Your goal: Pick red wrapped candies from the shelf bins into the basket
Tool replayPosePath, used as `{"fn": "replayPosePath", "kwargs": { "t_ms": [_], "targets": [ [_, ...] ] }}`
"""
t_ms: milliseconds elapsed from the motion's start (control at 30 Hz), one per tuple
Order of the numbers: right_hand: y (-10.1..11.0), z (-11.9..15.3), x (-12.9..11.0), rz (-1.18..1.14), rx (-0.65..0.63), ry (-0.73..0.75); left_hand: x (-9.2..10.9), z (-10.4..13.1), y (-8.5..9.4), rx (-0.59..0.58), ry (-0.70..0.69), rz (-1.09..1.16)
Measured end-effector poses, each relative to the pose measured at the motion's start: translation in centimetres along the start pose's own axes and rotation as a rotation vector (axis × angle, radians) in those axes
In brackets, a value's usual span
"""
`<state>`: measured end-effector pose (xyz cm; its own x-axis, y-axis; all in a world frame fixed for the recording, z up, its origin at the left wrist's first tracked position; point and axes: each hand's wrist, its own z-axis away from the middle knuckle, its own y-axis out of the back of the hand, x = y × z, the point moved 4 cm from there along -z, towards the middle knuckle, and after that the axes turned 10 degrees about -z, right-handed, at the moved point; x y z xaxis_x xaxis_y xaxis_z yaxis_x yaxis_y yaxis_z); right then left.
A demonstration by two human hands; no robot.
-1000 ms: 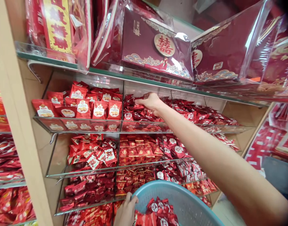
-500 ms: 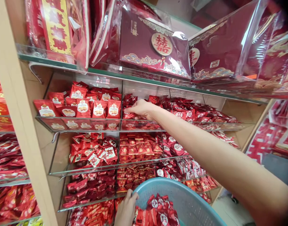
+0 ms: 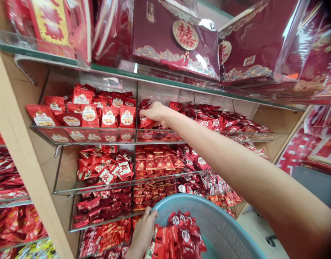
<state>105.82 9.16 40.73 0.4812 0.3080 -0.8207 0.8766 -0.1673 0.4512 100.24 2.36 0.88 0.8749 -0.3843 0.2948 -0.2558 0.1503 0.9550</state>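
Note:
My right hand [image 3: 156, 112] reaches into the upper glass bin, its fingers closed on a small red snack packet [image 3: 144, 122] at the left end of the middle compartment. The palm side and part of that packet are hidden. Below, my left hand [image 3: 143, 230] grips the rim of a blue-green plastic basket [image 3: 235, 230], the fingers curled over its left edge. Inside the basket lies a pile of red and dark red packets [image 3: 185, 235]. Left of my right hand, behind a divider, stand red packets with white labels [image 3: 108, 117].
Sloping glass shelves [image 3: 95, 187] below carry more red packets. A thick glass shelf [image 3: 111, 72] above holds maroon gift bags [image 3: 160, 32] in clear plastic. A wooden upright [image 3: 25, 151] stands at the left. Dark chair casters [image 3: 270, 240] show on the floor at right.
The view has shifted slightly, so the shelves sit higher and farther left. My right hand stays at the same compartment, and my left hand remains on the basket rim.

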Motion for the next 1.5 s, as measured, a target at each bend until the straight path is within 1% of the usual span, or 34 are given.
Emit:
{"fn": "replayPosePath", "kwargs": {
  "t_ms": [133,233,267,333,400,433,467,533,567,633,700,767,833,900,1000,1067,1167,1367,1500],
  "targets": [
    [0.8,-0.7,0.4,-0.198,-0.038,0.001,0.2,-0.2,0.2,0.049,-0.032,-0.003],
    [2.6,0.4,0.6,-0.333,-0.084,-0.001,0.2,-0.5,0.0,0.068,-0.053,-0.017],
    [3.3,1.3,0.7,-0.374,-0.099,0.004,0.2,-0.6,-0.1,0.071,-0.06,-0.026],
    [4.9,3.9,1.1,-0.456,-0.118,0.039,0.2,-0.7,-0.1,0.077,-0.069,-0.047],
    [6.4,7.6,2.2,-0.533,-0.109,0.085,0.2,-0.7,-0.1,0.085,-0.076,-0.063],
    [7.1,9.5,3.2,-0.567,-0.089,0.087,0.2,-0.8,-0.1,0.089,-0.08,-0.065],
    [7.6,11.5,4.7,-0.603,-0.064,0.069,0.2,-0.8,-0.1,0.092,-0.083,-0.064],
    [7.9,15.1,9.2,-0.675,-0.023,-0.053,0.3,-0.8,-0.1,0.094,-0.084,-0.063],
    [7.6,16.7,12.0,-0.707,-0.02,-0.145,0.3,-0.8,-0.1,0.094,-0.08,-0.063],
    [6.5,19.6,18.4,-0.774,-0.009,-0.347,0.3,-0.7,0.0,0.091,-0.074,-0.059],
    [5.5,22.1,24.9,-0.839,0.092,-0.489,0.4,-0.6,0.1,0.085,-0.072,-0.048],
    [4.5,24.4,30.3,-0.868,0.165,-0.619,0.5,-0.5,0.2,0.077,-0.072,-0.042],
    [3.9,26.3,34.3,-0.865,0.214,-0.744,0.6,-0.5,0.3,0.075,-0.063,-0.05],
    [3.8,27.5,36.7,-0.819,0.233,-0.827,0.6,-0.5,0.3,0.076,-0.054,-0.052],
    [4.0,28.1,38.6,-0.683,0.241,-0.858,0.7,-0.5,0.4,0.077,-0.049,-0.041],
    [4.1,28.2,39.5,-0.591,0.248,-0.847,0.7,-0.5,0.4,0.08,-0.048,-0.037],
    [3.8,28.7,40.6,-0.524,0.262,-0.84,0.8,-0.5,0.6,0.078,-0.044,-0.041],
    [3.2,29.6,41.1,-0.485,0.299,-0.833,0.8,-0.4,0.6,0.086,-0.041,-0.05],
    [2.9,29.7,41.6,-0.459,0.366,-0.771,0.8,-0.5,0.5,0.098,-0.044,-0.066]
  ]
}}
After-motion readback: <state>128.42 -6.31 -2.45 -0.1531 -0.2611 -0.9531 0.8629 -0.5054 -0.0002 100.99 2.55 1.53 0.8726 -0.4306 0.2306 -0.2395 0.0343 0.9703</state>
